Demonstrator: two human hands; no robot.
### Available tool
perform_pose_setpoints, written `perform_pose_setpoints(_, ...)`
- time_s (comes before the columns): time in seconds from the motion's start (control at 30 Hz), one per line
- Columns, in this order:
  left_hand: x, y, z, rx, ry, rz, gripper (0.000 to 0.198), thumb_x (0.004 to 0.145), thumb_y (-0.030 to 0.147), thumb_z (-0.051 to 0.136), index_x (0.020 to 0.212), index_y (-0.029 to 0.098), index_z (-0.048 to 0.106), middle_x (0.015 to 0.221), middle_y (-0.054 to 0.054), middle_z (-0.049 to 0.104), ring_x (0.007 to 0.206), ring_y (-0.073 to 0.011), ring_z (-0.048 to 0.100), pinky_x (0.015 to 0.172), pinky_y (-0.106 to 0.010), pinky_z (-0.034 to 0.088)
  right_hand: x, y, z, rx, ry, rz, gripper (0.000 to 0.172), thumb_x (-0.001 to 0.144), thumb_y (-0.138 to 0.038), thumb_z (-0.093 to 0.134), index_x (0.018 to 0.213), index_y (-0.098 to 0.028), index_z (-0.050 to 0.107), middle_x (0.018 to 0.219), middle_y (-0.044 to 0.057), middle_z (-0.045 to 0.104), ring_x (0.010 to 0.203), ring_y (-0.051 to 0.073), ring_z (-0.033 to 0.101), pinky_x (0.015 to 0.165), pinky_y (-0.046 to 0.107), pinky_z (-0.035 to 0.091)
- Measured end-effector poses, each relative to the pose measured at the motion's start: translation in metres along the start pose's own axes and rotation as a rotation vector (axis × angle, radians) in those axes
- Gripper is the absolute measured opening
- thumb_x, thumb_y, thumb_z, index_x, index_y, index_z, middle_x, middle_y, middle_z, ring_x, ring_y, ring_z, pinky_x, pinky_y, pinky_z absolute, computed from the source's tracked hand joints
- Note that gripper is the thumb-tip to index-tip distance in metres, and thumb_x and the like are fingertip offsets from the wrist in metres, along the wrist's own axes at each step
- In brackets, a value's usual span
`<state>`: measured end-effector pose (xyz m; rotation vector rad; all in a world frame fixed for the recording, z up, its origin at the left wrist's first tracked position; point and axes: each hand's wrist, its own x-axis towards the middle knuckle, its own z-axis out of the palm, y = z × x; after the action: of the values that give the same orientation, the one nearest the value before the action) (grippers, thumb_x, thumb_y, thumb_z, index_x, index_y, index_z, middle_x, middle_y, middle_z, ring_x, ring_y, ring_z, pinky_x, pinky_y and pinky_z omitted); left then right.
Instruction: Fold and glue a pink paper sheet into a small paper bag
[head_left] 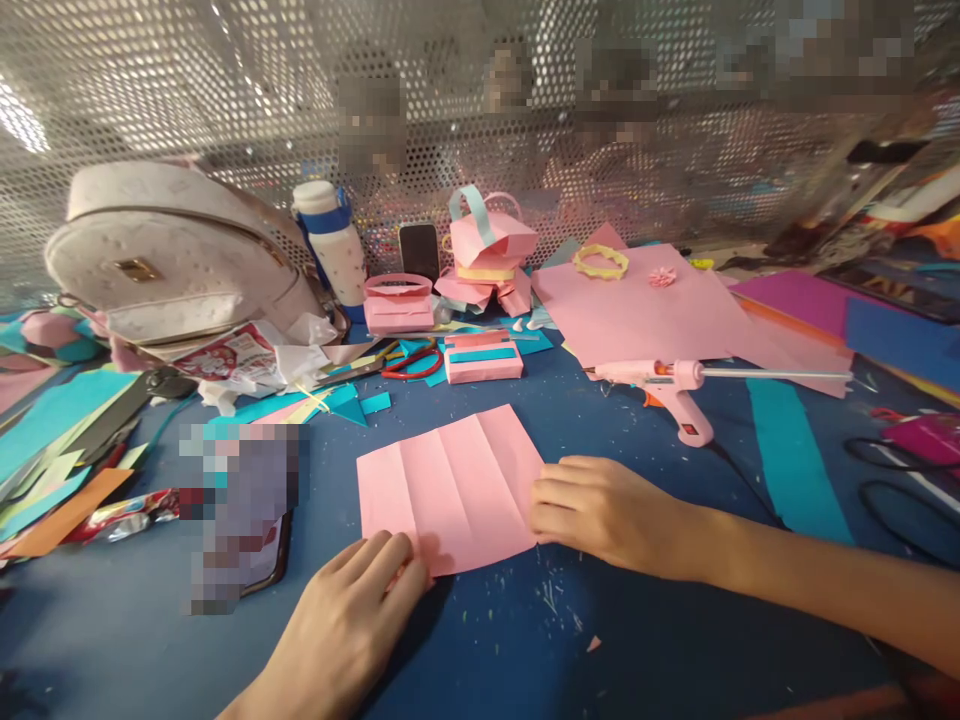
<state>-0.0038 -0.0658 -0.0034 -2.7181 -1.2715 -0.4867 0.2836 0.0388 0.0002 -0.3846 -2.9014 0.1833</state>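
Note:
A pink sheet of paper (457, 480) with several parallel fold lines lies on the blue table in front of me. My left hand (360, 600) grips its lower left corner, fingers curled over the edge. At the right edge, my right hand (592, 510) has its fingers closed on the paper, thumb hidden. Just above the right hand a pink glue gun (667, 385) lies on its side with a clear stick in its back. Beyond the sheet sits a small pink paper box (484, 362) with a blue strip.
Red-handled scissors (412, 360) lie among paper scraps. Behind stand a white backpack (180, 250), a bottle (330, 240) and a pink paper bag (399, 305). A phone (262, 530) is at left. Large pink sheets (645, 310) and a blue strip (795, 450) lie at right.

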Motion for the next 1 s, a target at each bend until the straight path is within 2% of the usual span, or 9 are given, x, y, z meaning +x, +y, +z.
perform_pose_setpoints(0.13,-0.007,-0.010,0.000,-0.070,-0.076,-0.080,0.019,0.099,0.014,0.037,0.092,0.020,0.053,0.081,-0.003,0.061,0.065,-0.0183,0.057,0.058,-0.030,0.045,0.003,0.007,0.000,0.191,-0.075,0.166,0.023,0.102,-0.026,0.042,0.083,-0.019,0.054,0.082,0.000,0.059,0.078,0.015,0.050,0.071,0.028,0.036)
perform_pose_setpoints(0.27,-0.007,-0.013,-0.002,-0.095,-0.099,-0.151,0.019,0.100,0.018,0.035,0.090,0.022,0.051,0.079,-0.001,0.061,0.065,-0.0180,0.057,0.059,-0.030,0.042,0.007,0.005,-0.002,0.202,-0.114,0.248,0.021,0.099,-0.021,0.044,0.080,-0.019,0.054,0.082,0.000,0.058,0.077,0.016,0.050,0.071,0.029,0.035)
perform_pose_setpoints(0.43,-0.010,-0.013,0.003,-0.052,-0.100,-0.217,0.019,0.100,0.025,0.039,0.086,0.022,0.052,0.077,0.001,0.060,0.064,-0.0174,0.057,0.060,-0.030,0.039,0.007,0.000,0.003,0.094,-0.078,0.261,0.021,0.099,-0.019,0.041,0.082,-0.019,0.053,0.084,0.002,0.058,0.075,0.017,0.047,0.069,0.030,0.032)
perform_pose_setpoints(0.67,-0.009,-0.004,-0.002,0.188,-0.093,-0.249,0.028,0.097,0.016,0.038,0.076,0.020,0.057,0.065,0.000,0.057,0.056,-0.0183,0.053,0.057,-0.033,0.037,0.003,-0.005,0.013,-0.048,-0.037,0.232,0.019,0.099,-0.020,0.040,0.085,-0.019,0.052,0.086,0.003,0.056,0.076,0.018,0.046,0.069,0.032,0.030)
perform_pose_setpoints(0.73,-0.006,0.009,-0.006,0.307,-0.010,-0.209,0.031,0.095,0.010,0.035,0.087,0.015,0.065,0.079,-0.007,0.066,0.070,-0.0227,0.060,0.067,-0.038,0.042,0.002,-0.004,0.013,-0.045,-0.048,0.232,0.019,0.100,-0.020,0.039,0.086,-0.019,0.052,0.087,0.003,0.057,0.078,0.019,0.046,0.070,0.032,0.030)
perform_pose_setpoints(0.8,-0.002,0.024,-0.005,0.316,0.100,-0.121,0.034,0.094,0.010,0.036,0.113,0.009,0.064,0.113,-0.014,0.068,0.103,-0.0271,0.062,0.089,-0.043,0.044,0.002,-0.002,0.012,-0.016,-0.056,0.232,0.020,0.100,-0.021,0.038,0.087,-0.019,0.052,0.088,0.004,0.057,0.079,0.019,0.047,0.071,0.033,0.031)
perform_pose_setpoints(0.87,0.002,0.037,0.000,0.258,0.098,0.019,0.040,0.096,0.020,0.041,0.132,0.011,0.055,0.140,-0.012,0.054,0.129,-0.0261,0.049,0.108,-0.042,0.033,0.003,-0.001,0.009,0.049,-0.065,0.237,0.022,0.101,-0.022,0.037,0.087,-0.019,0.052,0.088,0.004,0.058,0.080,0.019,0.048,0.073,0.033,0.032)
perform_pose_setpoints(0.93,0.006,0.046,0.008,0.249,0.053,0.128,0.049,0.098,0.039,0.041,0.138,0.013,0.051,0.149,-0.009,0.045,0.139,-0.0263,0.038,0.117,-0.042,0.023,0.003,-0.001,0.005,0.131,-0.087,0.258,0.022,0.101,-0.023,0.037,0.086,-0.019,0.052,0.088,0.003,0.058,0.080,0.018,0.049,0.075,0.032,0.034)
perform_pose_setpoints(1.0,0.007,0.049,0.014,0.273,0.012,0.135,0.062,0.096,0.054,0.035,0.140,0.012,0.049,0.152,-0.009,0.041,0.142,-0.0280,0.031,0.119,-0.045,0.016,0.002,-0.003,0.001,0.189,-0.113,0.291,0.021,0.100,-0.022,0.038,0.085,-0.019,0.052,0.087,0.002,0.058,0.079,0.018,0.050,0.077,0.032,0.036)
